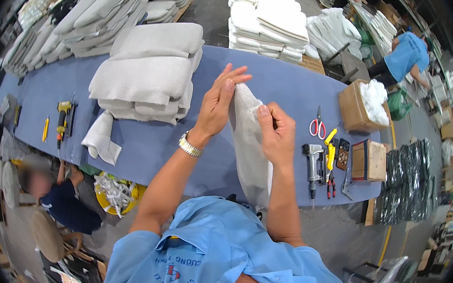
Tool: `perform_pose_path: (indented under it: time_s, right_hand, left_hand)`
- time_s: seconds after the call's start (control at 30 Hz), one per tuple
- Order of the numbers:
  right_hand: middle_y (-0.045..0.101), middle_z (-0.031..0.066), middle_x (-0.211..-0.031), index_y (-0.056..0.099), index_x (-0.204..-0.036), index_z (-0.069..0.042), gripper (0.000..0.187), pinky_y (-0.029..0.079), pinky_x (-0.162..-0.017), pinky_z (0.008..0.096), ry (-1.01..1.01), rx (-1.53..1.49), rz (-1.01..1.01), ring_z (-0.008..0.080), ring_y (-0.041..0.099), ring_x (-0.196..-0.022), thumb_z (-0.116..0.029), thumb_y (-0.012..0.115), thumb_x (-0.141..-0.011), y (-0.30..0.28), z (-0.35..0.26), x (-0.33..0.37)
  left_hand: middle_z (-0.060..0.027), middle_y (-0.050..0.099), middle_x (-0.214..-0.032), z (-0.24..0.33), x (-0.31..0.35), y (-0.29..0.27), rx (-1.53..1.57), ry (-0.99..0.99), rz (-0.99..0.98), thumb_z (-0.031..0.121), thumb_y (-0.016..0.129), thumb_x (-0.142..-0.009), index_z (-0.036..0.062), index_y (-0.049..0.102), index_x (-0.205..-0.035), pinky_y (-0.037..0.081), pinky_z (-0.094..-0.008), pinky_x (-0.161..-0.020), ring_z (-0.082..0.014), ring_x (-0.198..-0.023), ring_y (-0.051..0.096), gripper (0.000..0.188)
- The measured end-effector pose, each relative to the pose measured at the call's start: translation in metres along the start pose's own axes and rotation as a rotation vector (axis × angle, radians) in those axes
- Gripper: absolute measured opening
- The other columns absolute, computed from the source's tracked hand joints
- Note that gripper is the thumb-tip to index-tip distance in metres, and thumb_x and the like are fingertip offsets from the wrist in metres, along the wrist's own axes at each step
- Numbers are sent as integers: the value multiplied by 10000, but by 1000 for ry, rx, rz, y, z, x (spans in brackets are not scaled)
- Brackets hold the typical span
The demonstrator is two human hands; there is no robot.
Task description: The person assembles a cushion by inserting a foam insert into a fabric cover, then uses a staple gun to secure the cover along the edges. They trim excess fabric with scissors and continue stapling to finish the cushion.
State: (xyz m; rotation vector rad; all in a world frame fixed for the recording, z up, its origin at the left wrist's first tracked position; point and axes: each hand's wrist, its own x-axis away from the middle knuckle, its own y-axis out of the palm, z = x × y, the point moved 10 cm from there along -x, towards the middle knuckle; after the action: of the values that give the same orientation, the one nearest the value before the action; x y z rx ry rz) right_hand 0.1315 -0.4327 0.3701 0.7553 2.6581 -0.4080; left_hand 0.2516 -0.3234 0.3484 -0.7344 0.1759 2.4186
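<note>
A long grey fabric-covered cushion [248, 145] stands on its narrow edge in front of me, its tapered end pointing away over the blue table [218, 169]. My right hand [279, 135] is closed in a pinch on the fabric along its upper right edge, thumb on top. At the cushion's far tip, my left hand [216, 101] lies against the left side with its fingers stretched out. Part of the tip is hidden behind that hand. Left of it rises a stack of grey cushions [141, 76], with a small rolled grey piece [101, 138] beside it.
Right on the table are red-handled scissors [317, 125], an air stapler [313, 168], a yellow-handled tool [329, 159] and a carton with white stuffing [357, 107]. White pads [266, 17] stand beyond. A yellow tool [62, 122] lies left. A person [72, 205] sits lower left.
</note>
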Motion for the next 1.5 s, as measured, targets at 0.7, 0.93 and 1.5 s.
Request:
perform_pose_path:
  time_s: [0.7,0.93,1.5]
  right_hand:
    - [767,181,-920,799,-828,-60,205,444,-452,249,-576,-1176,160,224,666,-605,-171,670,-942,11,-214,84]
    - [736,138,-1166,722,-1140,-69,320,542,-923,377,-463,447,57,289,693,-1089,-17,731,-824,-51,-119,16]
    - [763,74,-1157,766,-1048,-73,167,550,-787,344,-225,505,352,238,704,-964,-35,673,-914,-93,104,-81]
  left_hand:
    - [-181,700,-1242,-86,-69,94,576,-362,-196,392,389,-1112,-6,740,-946,353,-404,-1170,-276,-1421,438,556]
    - [-202,686,-1262,-67,-61,102,550,-269,-264,375,397,-1105,-9,736,-988,260,-436,-1236,-296,-1489,371,526]
    - [-361,520,-1405,-95,129,126,-195,-406,-295,456,547,-1038,-15,239,-1584,469,-492,-1062,-446,-1296,560,784]
